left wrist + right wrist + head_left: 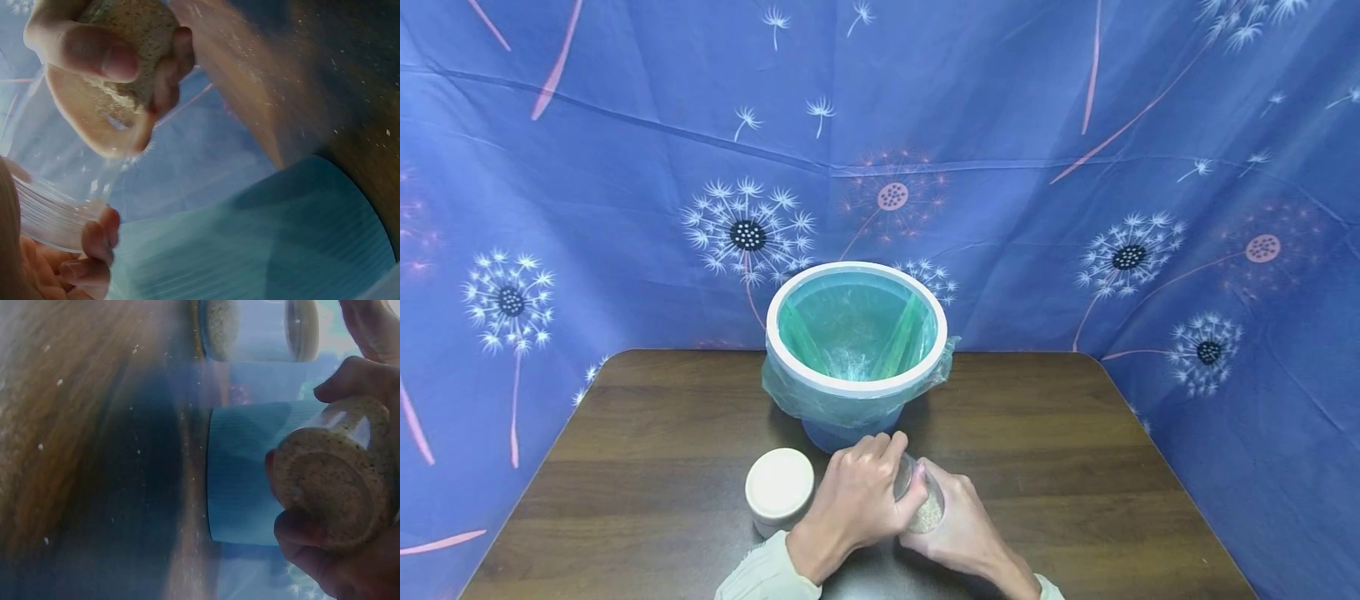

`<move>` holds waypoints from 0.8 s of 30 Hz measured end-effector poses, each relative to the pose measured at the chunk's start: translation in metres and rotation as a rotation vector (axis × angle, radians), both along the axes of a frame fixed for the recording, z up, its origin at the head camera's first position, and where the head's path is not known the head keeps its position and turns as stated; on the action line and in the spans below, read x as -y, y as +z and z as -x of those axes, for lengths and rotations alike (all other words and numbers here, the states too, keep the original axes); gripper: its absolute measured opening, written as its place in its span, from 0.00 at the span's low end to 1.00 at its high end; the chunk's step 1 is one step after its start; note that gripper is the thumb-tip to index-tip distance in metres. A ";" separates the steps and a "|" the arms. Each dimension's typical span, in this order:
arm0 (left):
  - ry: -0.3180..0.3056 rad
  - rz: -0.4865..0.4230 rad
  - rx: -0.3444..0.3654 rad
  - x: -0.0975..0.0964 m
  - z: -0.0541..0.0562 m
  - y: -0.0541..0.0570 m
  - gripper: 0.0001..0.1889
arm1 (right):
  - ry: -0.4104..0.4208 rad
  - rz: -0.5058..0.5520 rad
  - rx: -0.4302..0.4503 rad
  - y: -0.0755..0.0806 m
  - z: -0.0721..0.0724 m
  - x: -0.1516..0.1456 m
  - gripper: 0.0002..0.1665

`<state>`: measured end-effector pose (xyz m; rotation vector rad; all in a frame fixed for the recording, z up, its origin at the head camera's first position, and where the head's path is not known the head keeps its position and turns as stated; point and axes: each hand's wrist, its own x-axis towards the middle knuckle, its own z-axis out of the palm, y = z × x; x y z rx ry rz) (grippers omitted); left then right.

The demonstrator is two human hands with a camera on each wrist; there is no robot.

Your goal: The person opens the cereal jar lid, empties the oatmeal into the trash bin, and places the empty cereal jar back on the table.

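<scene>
A clear jar (928, 515) with pale, grainy contents is held between both hands, tilted above the table. My right hand (958, 527) grips its body, fingers wrapped round the lower part. My left hand (859, 492) holds the ridged clear end (53, 215), with its fingers curled over the rim. Whether a lid sits on that end I cannot tell. In the right wrist view the jar's base (331, 487) faces the camera, with the grains against it. Left of the hands stands a second jar (780, 485) with a cream lid, upright on the table.
Behind the hands is a blue bin (850, 433) with a white rim (857, 385) and a green plastic liner (842, 333). The brown wooden table (1060, 467) shows small pale specks in the wrist views. A blue dandelion-print cloth (1000, 100) hangs behind.
</scene>
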<state>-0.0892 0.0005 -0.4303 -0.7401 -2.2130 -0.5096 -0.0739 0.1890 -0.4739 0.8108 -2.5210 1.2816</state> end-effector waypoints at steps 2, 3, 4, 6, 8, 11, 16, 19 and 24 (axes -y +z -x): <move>0.001 -0.001 0.005 0.000 0.000 0.000 0.15 | -0.005 0.004 0.006 -0.001 0.000 0.001 0.34; 0.003 -0.001 0.008 0.000 0.000 0.000 0.15 | -0.007 0.008 0.012 -0.002 -0.001 0.001 0.34; 0.005 -0.001 0.011 0.000 0.000 0.000 0.15 | -0.011 0.009 0.017 -0.002 -0.001 0.001 0.34; 0.026 -0.003 0.017 0.000 -0.001 0.000 0.15 | -0.048 -0.020 -0.013 -0.003 -0.001 0.002 0.34; 0.054 -0.004 0.022 -0.001 -0.001 -0.001 0.16 | -0.085 -0.055 -0.050 -0.004 0.000 0.004 0.34; 0.089 -0.011 0.035 -0.002 -0.001 -0.002 0.16 | -0.140 -0.112 -0.104 -0.004 0.000 0.004 0.34; 0.075 -0.028 0.067 -0.002 -0.001 -0.004 0.17 | -0.131 -0.131 -0.066 -0.001 0.000 0.002 0.34; 0.044 -0.040 0.090 -0.002 -0.002 -0.004 0.17 | -0.103 -0.127 -0.031 0.001 0.000 -0.001 0.33; -0.019 -0.041 0.159 0.001 -0.003 -0.004 0.19 | -0.055 -0.110 -0.009 0.004 0.002 -0.007 0.33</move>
